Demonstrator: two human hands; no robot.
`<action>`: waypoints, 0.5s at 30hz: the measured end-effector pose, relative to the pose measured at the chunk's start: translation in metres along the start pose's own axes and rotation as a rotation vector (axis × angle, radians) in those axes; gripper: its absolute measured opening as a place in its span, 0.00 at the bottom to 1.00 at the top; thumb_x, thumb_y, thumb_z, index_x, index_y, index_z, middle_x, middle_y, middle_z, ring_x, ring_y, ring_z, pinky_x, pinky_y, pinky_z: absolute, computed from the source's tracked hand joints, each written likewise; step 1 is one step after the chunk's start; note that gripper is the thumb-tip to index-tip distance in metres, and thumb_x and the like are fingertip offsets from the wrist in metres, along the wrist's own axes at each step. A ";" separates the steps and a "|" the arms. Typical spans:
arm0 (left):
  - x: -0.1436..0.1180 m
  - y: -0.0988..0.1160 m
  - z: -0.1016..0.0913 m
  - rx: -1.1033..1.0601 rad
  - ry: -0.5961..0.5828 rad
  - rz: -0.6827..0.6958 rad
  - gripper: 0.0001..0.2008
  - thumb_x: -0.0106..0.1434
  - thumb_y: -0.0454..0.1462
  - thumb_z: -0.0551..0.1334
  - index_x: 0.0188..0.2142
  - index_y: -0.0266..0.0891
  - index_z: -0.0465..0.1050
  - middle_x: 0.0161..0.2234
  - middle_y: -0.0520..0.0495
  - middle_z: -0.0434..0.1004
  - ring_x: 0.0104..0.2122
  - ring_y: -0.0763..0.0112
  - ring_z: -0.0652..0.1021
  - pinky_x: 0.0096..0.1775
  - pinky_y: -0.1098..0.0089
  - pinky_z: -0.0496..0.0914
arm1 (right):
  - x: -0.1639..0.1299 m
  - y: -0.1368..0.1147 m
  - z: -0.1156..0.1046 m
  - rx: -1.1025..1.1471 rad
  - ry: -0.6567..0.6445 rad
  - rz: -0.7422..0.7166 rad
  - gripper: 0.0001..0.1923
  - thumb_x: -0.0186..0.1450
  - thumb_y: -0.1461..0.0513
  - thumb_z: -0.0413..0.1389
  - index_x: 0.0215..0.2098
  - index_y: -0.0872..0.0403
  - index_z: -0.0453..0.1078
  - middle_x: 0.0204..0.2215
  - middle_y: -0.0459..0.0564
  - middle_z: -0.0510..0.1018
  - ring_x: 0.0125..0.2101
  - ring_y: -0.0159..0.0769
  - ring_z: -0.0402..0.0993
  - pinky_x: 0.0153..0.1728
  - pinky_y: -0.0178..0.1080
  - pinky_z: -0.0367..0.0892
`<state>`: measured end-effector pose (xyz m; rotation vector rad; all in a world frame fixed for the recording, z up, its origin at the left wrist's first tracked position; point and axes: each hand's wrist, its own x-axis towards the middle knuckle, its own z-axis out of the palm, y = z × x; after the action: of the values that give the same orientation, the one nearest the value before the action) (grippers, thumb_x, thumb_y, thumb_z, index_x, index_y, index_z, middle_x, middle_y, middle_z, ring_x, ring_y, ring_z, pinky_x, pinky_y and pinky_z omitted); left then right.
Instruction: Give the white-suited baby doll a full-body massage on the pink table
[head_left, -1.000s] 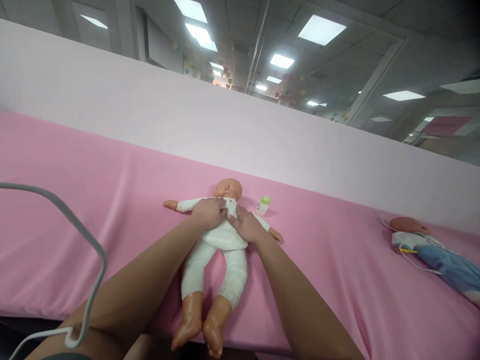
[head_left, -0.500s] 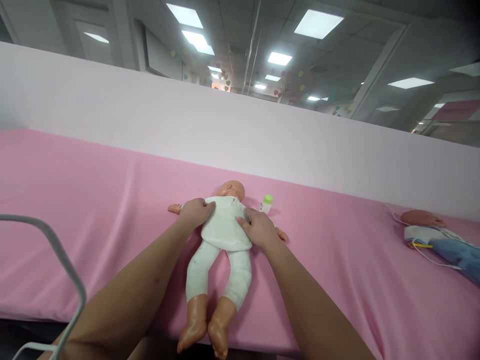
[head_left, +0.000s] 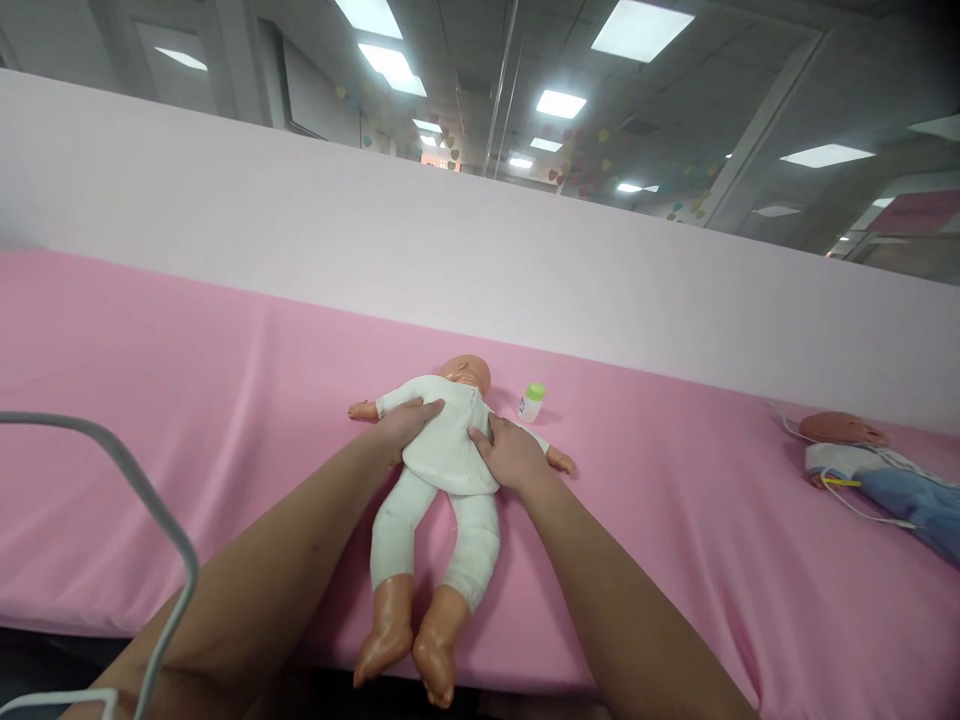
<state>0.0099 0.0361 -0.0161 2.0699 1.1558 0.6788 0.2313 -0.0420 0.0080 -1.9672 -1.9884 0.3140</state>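
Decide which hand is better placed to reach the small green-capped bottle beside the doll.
Right. The right hand rests on the doll on the bottle side; the left hand would probably have to cross the doll.

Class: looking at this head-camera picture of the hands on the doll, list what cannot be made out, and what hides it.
- Bottle label: too small to read.
- Second doll: its lower body is cut off by the right edge.
- Doll chest sides: hidden under left hand and right hand.
- White cable: both ends cut off by the frame's left and bottom edges.
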 end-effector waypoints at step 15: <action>-0.009 0.019 0.000 -1.274 -0.111 -0.017 0.38 0.56 0.32 0.71 0.65 0.34 0.63 0.50 0.39 0.84 0.53 0.43 0.81 0.56 0.49 0.74 | -0.003 -0.002 0.006 0.253 0.066 -0.087 0.32 0.74 0.41 0.47 0.65 0.52 0.67 0.60 0.59 0.77 0.56 0.54 0.76 0.53 0.49 0.67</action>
<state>0.0158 0.0212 -0.0023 0.9752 0.4124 0.9304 0.2273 -0.0444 0.0029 -1.7083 -1.8840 0.4489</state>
